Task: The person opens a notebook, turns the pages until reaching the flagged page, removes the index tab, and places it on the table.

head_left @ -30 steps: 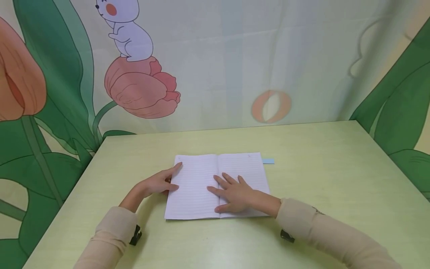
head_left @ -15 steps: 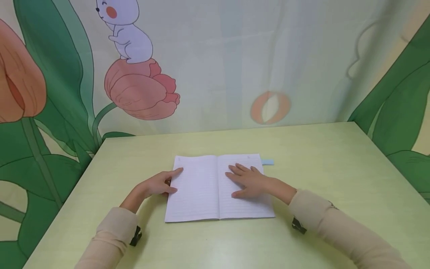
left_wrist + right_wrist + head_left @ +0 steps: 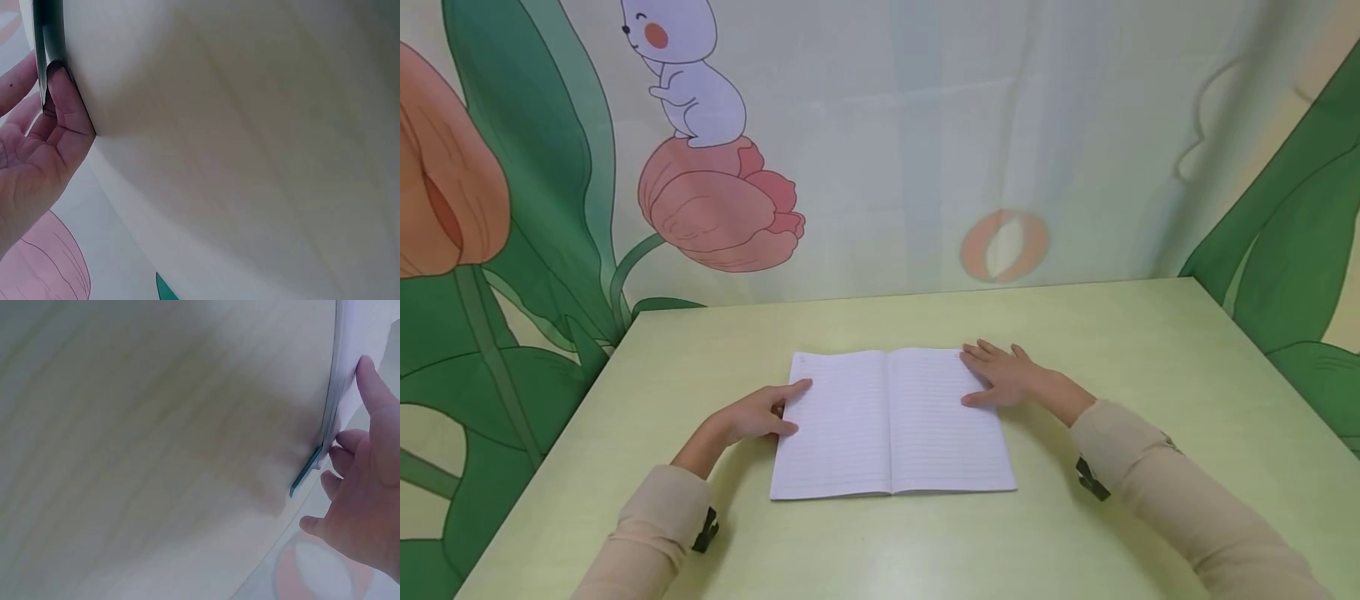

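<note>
An open notebook [image 3: 842, 433] with lined pages lies on the table, its fold near the middle. My left hand [image 3: 756, 412] grips its left edge, with the thumb and a finger on the page. In the left wrist view other fingers of the left hand [image 3: 47, 140] curl beneath the notebook's edge [image 3: 41, 56]. My right hand [image 3: 1003, 377] rests on the upper right corner of the right page, fingers stretched out. A blue-green tab [image 3: 306, 472] sticks out from the notebook's edge in the right wrist view; the right hand hides it in the head view.
The pale wood-patterned table [image 3: 880, 554] spreads around the notebook on every side. Behind it hangs a curtain [image 3: 880, 167] printed with flowers, leaves and a white animal. Dark straps show below both sleeves [image 3: 662, 508].
My right hand has slid from the notebook's fold across the right page to its upper right corner, baring the page and covering the blue tab. The left hand keeps its grip.
</note>
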Tool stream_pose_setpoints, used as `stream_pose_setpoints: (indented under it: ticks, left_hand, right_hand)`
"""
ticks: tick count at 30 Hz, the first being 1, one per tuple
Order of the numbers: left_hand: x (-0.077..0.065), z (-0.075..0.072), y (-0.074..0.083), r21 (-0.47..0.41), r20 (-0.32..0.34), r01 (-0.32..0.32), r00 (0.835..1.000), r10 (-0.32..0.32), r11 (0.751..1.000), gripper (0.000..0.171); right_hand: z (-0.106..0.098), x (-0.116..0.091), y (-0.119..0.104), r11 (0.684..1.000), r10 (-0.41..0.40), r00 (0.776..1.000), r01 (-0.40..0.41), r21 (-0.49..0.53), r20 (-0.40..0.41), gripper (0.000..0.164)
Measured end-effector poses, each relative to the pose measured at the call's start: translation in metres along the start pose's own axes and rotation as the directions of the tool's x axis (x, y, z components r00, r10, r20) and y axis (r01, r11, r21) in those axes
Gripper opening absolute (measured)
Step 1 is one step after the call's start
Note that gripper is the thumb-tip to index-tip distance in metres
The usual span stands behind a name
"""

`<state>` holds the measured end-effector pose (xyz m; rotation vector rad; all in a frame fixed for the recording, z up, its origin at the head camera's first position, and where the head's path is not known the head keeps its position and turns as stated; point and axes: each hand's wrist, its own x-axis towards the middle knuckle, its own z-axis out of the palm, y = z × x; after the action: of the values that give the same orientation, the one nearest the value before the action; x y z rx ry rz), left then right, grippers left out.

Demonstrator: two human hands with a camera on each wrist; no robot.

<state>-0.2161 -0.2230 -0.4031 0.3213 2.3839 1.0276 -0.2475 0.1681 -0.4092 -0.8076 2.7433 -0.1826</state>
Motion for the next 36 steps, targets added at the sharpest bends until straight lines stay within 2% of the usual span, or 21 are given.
stream_pose_setpoints:
  ticks: [8,13,21,27,33,36]
  left_hand:
    - [0.000,0.000,0.000,0.022,-0.007,-0.005,1.000,0.005,1.000,0.071]
    - [0.001,0.001,-0.002,0.016,-0.009,0.002,1.000,-0.002,1.000,0.071]
    - [0.003,0.001,-0.003,-0.001,-0.005,0.002,1.000,-0.002,1.000,0.072]
    - [0.002,0.002,-0.003,-0.006,-0.004,0.006,1.000,-0.007,1.000,0.072]
    - [0.001,0.001,-0.003,-0.006,0.002,-0.001,1.000,0.001,1.000,0.071]
    - [0.001,0.001,-0.002,-0.002,-0.001,-0.003,1.000,0.003,1.000,0.071]
  right_hand:
    - [0.004,-0.003,-0.004,0.999,-0.007,1.000,0.006,-0.052,-0.012,0.081]
    - [0.004,-0.009,-0.010,0.999,-0.017,1.000,0.016,-0.045,-0.018,0.075]
    - [0.010,-0.018,-0.022,0.997,-0.075,0.997,0.074,-0.023,-0.034,0.068]
    - [0.014,-0.024,-0.036,0.993,-0.117,0.993,0.116,-0.012,-0.017,0.066]
    - [0.013,-0.029,-0.048,0.986,-0.167,0.986,0.167,0.008,0.013,0.072]
    - [0.013,-0.030,-0.051,0.986,-0.168,0.986,0.168,0.008,-0.006,0.071]
